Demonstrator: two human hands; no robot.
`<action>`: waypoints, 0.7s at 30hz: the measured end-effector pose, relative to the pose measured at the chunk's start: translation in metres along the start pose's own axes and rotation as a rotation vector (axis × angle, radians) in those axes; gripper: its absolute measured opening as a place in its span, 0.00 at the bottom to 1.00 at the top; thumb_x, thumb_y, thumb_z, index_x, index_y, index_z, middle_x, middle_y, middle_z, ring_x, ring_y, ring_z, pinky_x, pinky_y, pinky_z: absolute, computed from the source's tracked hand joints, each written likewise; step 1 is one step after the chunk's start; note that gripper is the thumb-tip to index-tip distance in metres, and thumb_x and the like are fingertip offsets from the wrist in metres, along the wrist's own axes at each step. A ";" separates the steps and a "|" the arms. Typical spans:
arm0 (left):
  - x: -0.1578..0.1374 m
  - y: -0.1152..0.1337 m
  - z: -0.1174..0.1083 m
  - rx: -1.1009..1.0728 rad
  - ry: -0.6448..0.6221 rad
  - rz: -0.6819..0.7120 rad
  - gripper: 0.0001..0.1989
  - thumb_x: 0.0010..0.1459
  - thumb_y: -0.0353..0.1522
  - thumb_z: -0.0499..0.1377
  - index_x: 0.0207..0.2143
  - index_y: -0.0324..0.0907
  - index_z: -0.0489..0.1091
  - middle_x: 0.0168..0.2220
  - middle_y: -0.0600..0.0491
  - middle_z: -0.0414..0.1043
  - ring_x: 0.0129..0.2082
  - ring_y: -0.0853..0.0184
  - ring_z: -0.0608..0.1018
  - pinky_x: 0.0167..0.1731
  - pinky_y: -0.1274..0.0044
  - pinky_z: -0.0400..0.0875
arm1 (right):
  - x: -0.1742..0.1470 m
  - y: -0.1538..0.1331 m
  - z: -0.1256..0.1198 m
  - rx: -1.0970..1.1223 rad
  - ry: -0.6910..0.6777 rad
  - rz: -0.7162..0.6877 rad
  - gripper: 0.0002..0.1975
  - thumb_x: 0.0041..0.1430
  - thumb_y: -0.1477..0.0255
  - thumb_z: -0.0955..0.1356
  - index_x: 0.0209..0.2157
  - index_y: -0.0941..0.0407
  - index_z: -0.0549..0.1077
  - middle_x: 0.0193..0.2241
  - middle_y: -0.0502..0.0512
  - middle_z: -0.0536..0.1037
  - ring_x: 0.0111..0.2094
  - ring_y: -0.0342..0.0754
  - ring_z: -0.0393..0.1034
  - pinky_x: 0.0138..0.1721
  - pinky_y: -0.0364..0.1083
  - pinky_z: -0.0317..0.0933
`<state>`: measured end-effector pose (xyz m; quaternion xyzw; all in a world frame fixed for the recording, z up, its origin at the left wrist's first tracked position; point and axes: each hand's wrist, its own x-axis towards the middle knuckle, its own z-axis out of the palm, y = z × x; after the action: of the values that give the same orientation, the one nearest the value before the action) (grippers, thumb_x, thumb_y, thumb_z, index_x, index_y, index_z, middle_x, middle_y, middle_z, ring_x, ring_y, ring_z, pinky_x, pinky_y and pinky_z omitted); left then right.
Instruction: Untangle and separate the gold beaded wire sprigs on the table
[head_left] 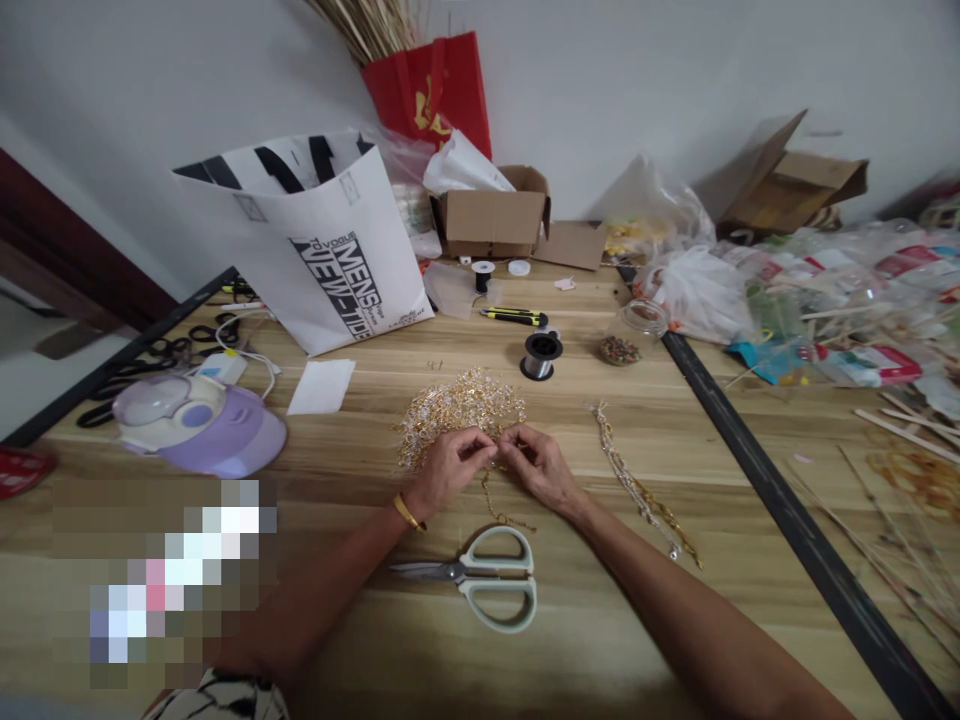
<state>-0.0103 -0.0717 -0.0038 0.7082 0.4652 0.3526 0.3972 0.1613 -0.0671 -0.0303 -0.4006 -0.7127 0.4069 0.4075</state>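
Here, pinching a gold beaded strand (pixel 491 480) between left hand (pixel 448 468) and right hand (pixel 538 466), both clenched on it mid-desk, beside the bead heap (pixel 457 408) for reach, scissors (pixel 480 578) lying toward the near edge.

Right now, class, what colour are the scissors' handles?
Pale grey-green, on the scissors; head view shows them best.

Pale-handled scissors (pixel 480 585) lie closed on the wooden tabletop (pixel 360 440). A purple and white lidded container (pixel 196 420) sits at the left beside a white paper slip (pixel 321 386). Farther back stand a white printed shopping bag (pixel 330 240), an open cardboard box (pixel 491 215), a wire spool (pixel 540 355), a yellow-black utility knife (pixel 514 316) and a tipped glass jar (pixel 634 332).
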 end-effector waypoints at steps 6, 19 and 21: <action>0.001 -0.007 0.000 -0.012 -0.034 0.009 0.07 0.56 0.32 0.56 0.27 0.37 0.69 0.27 0.53 0.70 0.28 0.69 0.71 0.31 0.79 0.64 | -0.001 0.000 0.001 0.033 0.048 0.022 0.10 0.60 0.66 0.64 0.31 0.58 0.70 0.25 0.51 0.71 0.26 0.43 0.63 0.25 0.41 0.57; 0.004 -0.013 -0.002 -0.284 -0.001 -0.101 0.10 0.55 0.36 0.57 0.27 0.38 0.68 0.29 0.49 0.74 0.31 0.66 0.75 0.34 0.76 0.67 | 0.003 0.007 0.002 -0.026 0.281 0.058 0.10 0.59 0.67 0.63 0.30 0.58 0.70 0.24 0.52 0.71 0.25 0.43 0.64 0.22 0.40 0.57; 0.004 -0.014 -0.002 -0.294 0.025 -0.127 0.10 0.54 0.37 0.58 0.27 0.38 0.68 0.28 0.50 0.75 0.29 0.67 0.74 0.33 0.76 0.67 | 0.004 0.009 0.002 -0.055 0.260 0.049 0.10 0.59 0.67 0.63 0.30 0.58 0.70 0.25 0.52 0.71 0.25 0.43 0.64 0.23 0.40 0.57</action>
<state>-0.0161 -0.0637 -0.0144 0.6071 0.4574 0.4000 0.5121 0.1604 -0.0613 -0.0381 -0.4784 -0.6545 0.3418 0.4753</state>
